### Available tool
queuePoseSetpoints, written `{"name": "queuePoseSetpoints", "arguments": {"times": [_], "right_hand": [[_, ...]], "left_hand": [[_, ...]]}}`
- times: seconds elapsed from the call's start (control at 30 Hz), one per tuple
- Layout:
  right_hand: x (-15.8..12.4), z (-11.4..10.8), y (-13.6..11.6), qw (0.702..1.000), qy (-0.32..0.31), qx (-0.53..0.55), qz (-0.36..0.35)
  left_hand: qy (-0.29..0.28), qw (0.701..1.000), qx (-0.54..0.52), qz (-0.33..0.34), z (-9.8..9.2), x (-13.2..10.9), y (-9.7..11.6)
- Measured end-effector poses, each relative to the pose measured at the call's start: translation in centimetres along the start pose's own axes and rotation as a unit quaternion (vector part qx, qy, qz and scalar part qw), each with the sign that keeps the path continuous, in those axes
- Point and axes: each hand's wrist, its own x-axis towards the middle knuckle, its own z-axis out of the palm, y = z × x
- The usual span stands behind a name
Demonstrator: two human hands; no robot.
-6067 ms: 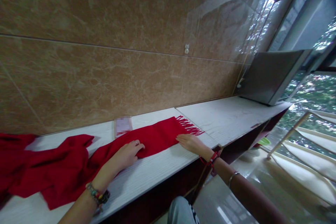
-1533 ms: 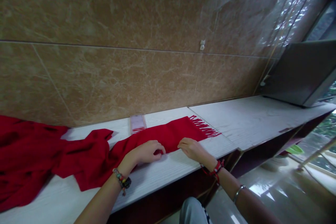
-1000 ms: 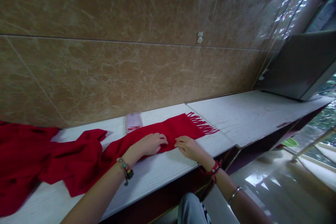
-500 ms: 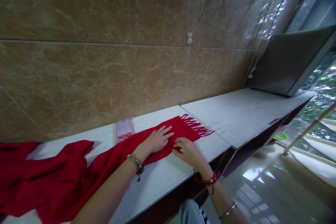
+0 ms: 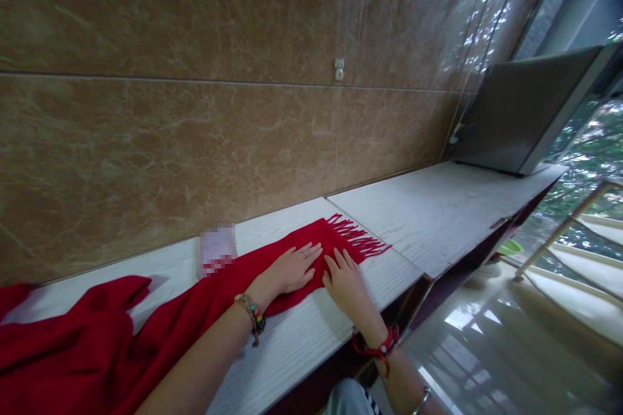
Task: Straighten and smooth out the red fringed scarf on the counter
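A red scarf (image 5: 195,298) with a fringed end (image 5: 357,237) runs along a white wood-grain counter (image 5: 287,347). Its fringed part lies flat, while the portion at the left is bunched in loose folds. My left hand (image 5: 292,269) rests palm down on the flat part, fingers stretched out toward the fringe. Close beside it, my right hand (image 5: 346,279) lies on the scarf's near edge with its fingers extended. Neither hand grips the cloth.
Behind the scarf a small pale packet, blurred out (image 5: 217,249), stands against the brown marble wall (image 5: 195,142). A large grey box-like object (image 5: 516,110) sits at the counter's far right end. Below are a shiny floor (image 5: 467,343), a green basin (image 5: 509,247) and a railing (image 5: 559,233).
My right hand has flattened onto the scarf, its fingers now stretched away from me instead of curled toward my left hand. The view has shifted slightly to the right.
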Motion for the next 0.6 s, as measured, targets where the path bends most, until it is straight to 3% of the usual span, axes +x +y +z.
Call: {"name": "queuePoseSetpoints", "arguments": {"times": [0.23, 0.4, 0.5, 0.6], "right_hand": [[0.3, 0.3, 0.2, 0.999, -0.002, 0.001, 0.049], [0.1, 0.7, 0.5, 0.996, 0.018, -0.013, 0.09], [0.0, 0.6, 0.4, 0.996, 0.005, -0.024, 0.091], [0.1, 0.3, 0.2, 0.995, -0.009, -0.039, 0.09]], "left_hand": [[0.026, 0.999, 0.041, 0.023, 0.2, -0.3, -0.6], [0.017, 0.994, 0.034, 0.099, -0.3, 0.9, 0.0], [0.005, 0.997, 0.005, 0.081, -0.2, 2.3, -0.5], [0.015, 1.0, -0.011, 0.018, 0.3, 3.2, -2.0]]}}
